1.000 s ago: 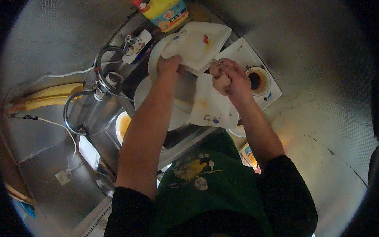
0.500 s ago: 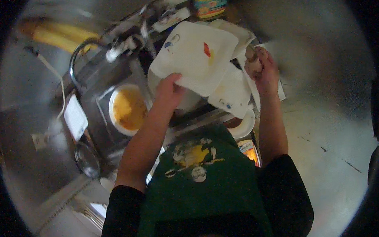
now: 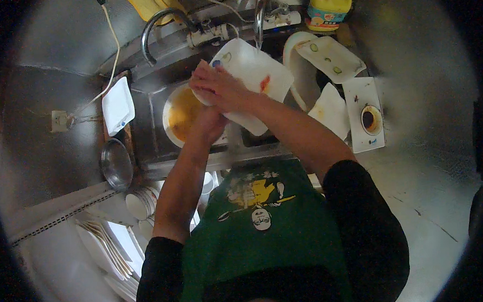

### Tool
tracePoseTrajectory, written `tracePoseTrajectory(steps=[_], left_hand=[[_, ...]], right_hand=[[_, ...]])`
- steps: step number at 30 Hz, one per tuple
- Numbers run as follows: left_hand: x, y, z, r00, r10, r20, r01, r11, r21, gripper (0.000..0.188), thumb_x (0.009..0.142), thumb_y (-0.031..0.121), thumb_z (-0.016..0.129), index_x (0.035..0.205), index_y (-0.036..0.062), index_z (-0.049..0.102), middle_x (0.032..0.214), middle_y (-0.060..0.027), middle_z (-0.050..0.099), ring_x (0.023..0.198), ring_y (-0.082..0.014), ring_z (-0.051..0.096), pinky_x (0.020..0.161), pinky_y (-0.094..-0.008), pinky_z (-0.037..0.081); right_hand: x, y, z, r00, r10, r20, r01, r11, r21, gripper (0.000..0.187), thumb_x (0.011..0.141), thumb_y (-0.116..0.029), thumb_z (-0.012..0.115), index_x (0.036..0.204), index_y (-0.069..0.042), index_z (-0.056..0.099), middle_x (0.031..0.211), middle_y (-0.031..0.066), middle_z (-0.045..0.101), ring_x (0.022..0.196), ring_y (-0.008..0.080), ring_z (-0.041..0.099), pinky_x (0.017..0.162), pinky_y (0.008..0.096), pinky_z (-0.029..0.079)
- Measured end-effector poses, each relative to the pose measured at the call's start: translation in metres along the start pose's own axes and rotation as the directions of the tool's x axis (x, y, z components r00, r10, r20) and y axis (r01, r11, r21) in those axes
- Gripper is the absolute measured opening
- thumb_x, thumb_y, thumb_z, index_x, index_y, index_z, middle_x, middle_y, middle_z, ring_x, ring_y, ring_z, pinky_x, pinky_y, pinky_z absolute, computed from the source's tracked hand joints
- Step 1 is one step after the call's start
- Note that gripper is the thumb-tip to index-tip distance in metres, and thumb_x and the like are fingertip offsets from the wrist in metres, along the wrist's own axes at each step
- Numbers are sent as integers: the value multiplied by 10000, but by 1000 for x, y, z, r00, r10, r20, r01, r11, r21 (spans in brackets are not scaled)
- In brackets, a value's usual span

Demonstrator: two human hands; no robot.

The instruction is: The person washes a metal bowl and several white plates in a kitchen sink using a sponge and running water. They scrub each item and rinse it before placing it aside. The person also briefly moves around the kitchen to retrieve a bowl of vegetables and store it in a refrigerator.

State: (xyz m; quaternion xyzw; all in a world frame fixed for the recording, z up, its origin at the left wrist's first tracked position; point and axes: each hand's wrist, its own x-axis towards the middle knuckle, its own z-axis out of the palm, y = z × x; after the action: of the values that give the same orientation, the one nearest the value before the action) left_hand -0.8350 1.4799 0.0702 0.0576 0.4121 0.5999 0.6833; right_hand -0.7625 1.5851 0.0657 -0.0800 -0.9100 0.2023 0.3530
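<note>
My left hand (image 3: 211,123) is closed on the left edge of a white square plate (image 3: 254,70), tilted over the sinks. A red scrap and a yellowish smear lie on the plate, with a blue mark near its far left corner. Across its left side reaches my right hand (image 3: 218,88), fingers curled and close together; whatever they hold is hidden. Below both hands, in the left sink (image 3: 152,109), sits a white round bowl (image 3: 167,121) with orange-yellow liquid. Beyond the plate, a curved tap (image 3: 259,22) stands above the right sink.
To the right lie a plate with cucumber slices (image 3: 342,54), another white plate (image 3: 330,113) and a rectangular dish with a brown-stained round well (image 3: 356,96). A yellow jug (image 3: 335,6) stands behind. At left are a white tray (image 3: 118,106), a metal bowl (image 3: 117,166) and stacked plates (image 3: 104,246).
My right hand has come left from the right-hand dishes, where it held a brownish lump, to the square plate. My left hand keeps hold of the plate. The view has shifted.
</note>
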Motion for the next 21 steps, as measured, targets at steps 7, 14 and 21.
tracePoseTrajectory(steps=[7, 14, 21], left_hand=[[-39, 7, 6, 968, 168, -188, -127, 970, 209, 553, 655, -77, 568, 1184, 12, 434, 1135, -111, 521, 990, -251, 544, 863, -344, 448], [-24, 7, -15, 939, 256, -229, -124, 874, 471, 404, 687, 19, 603, 1081, 3, 514, 1024, -89, 569, 920, -239, 566, 786, -342, 466], [-8, 21, -32, 935, 335, -118, -228, 820, 524, 518, 660, -38, 603, 1148, -28, 432, 1076, -144, 538, 991, -327, 556, 846, -434, 481]], right_hand=[[1, 121, 8, 921, 339, -194, -350, 937, -24, 297, 865, -260, 459, 1066, -62, 553, 1105, 145, 558, 1075, 297, 502, 927, 368, 387], [6, 66, 26, 716, 682, -152, -522, 666, 532, 289, 850, -206, 508, 1094, -57, 548, 1009, 166, 581, 955, 325, 542, 855, 387, 422], [-36, -15, 3, 905, 425, 28, -422, 886, 194, 245, 829, -177, 530, 1048, -71, 551, 1069, 150, 542, 948, 340, 527, 829, 430, 425]])
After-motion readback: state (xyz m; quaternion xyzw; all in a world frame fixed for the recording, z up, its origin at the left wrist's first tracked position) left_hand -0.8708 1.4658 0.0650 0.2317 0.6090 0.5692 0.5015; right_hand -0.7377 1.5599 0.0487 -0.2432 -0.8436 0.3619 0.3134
